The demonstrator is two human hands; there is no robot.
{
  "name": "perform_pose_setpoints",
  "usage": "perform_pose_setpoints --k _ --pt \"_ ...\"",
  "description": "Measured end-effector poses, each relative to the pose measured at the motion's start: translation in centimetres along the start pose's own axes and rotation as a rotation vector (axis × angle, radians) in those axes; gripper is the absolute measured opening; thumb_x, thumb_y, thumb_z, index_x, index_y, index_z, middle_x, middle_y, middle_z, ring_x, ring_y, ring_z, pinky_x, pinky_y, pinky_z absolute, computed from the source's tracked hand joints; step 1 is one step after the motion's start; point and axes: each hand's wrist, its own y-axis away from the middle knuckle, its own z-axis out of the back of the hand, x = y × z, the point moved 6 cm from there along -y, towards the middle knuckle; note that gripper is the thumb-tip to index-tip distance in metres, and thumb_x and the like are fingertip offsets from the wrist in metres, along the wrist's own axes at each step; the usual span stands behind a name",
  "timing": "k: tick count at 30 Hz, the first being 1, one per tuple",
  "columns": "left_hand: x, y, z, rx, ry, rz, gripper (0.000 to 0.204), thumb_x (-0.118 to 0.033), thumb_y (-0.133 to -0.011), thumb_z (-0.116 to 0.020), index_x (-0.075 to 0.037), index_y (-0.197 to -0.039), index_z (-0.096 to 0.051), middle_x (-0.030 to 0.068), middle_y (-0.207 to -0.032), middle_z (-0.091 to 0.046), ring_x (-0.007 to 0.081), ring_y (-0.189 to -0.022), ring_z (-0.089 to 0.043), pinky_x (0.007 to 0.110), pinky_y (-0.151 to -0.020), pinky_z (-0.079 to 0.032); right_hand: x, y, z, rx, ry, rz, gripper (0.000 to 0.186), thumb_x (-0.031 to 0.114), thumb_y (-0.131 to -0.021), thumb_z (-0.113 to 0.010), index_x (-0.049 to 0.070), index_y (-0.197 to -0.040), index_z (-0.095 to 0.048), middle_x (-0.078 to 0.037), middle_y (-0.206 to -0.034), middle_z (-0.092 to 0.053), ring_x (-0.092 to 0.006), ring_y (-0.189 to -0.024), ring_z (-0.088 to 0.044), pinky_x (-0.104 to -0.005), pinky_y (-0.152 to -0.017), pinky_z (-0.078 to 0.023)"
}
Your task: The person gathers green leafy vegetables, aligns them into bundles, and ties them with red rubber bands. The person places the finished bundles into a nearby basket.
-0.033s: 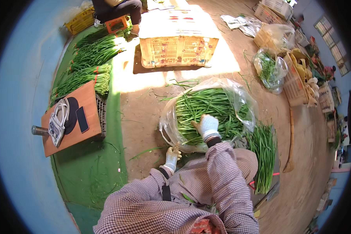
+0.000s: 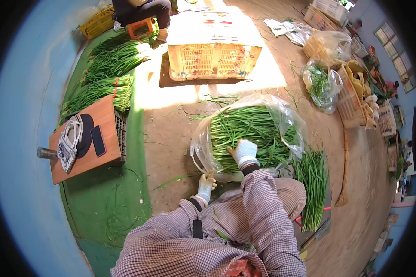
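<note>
A large clear plastic bag (image 2: 199, 141), filled with long green garlic chives (image 2: 245, 121), stands open on the floor in front of my knees. My right hand (image 2: 245, 153), in a white glove with tan fingertips, reaches into the bag with its fingers curled into the chives near the front. Beside the bag's near left rim is my left hand (image 2: 205, 187), gloved the same way. Its fingers are bent against the plastic, and their tips are partly hidden. Right of my knee lies a loose bundle of chives (image 2: 312, 187) on a dark board.
A wooden board (image 2: 85, 159) with a phone, cap and bag sits on a crate at left. Tied chive bundles (image 2: 108, 90) lie on green cloth (image 2: 134, 194). A big yellow crate (image 2: 212, 60) stands ahead, a seated person beyond. A smaller bag (image 2: 320, 87) is at right.
The whole view has shifted very slightly. Both hands keep nearly the same places at the bag, with the right hand a touch turned.
</note>
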Motion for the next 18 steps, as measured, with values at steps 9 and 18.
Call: perform_pose_setpoints --k 9,18 --pt "1.6 -1.8 1.3 -0.056 -0.006 0.062 0.018 -0.017 -0.095 -0.048 -0.001 -0.099 -0.058 0.0063 -0.074 -0.062 0.0123 -0.051 -0.060 0.023 -0.045 -0.048 -8.3 -1.9 -1.3 -0.272 -1.516 -0.262 0.019 0.018 -0.092 -0.054 0.005 -0.081 -0.063 -0.003 -0.061 -0.060 -0.0089 -0.045 -0.049 -0.0206 -0.041 -0.035" --pt "4.8 -2.8 2.5 0.011 -0.172 0.129 0.023 -0.021 -0.095 -0.048 -0.005 -0.110 -0.054 0.0067 -0.087 -0.066 0.0116 -0.063 -0.061 0.026 -0.056 -0.050 -0.8 0.3 2.3 -0.142 -0.029 0.155 0.019 0.023 -0.083 -0.061 0.009 -0.097 -0.064 -0.015 -0.095 -0.066 -0.0279 -0.092 -0.064 -0.0388 -0.078 -0.051"
